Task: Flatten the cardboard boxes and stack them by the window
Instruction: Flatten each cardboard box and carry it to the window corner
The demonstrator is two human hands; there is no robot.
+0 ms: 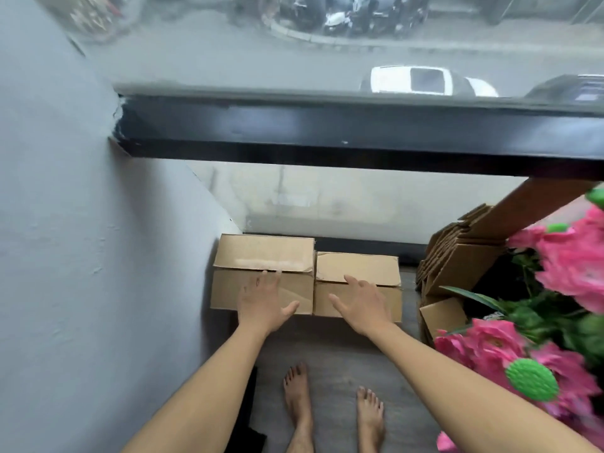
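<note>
Boxes: two brown cardboard cartons, left (263, 273) and right (358, 284), side by side on the floor beneath the window (327, 44). Left hand (263, 300) and right hand (361, 302) spread open, empty, apparently reaching to grasp them.

Pink artificial flowers (568, 266) with green leaves crowd the near right. Through the glass at the far side, a white car (425, 80) and parked scooters (353, 14) line a street.
</note>
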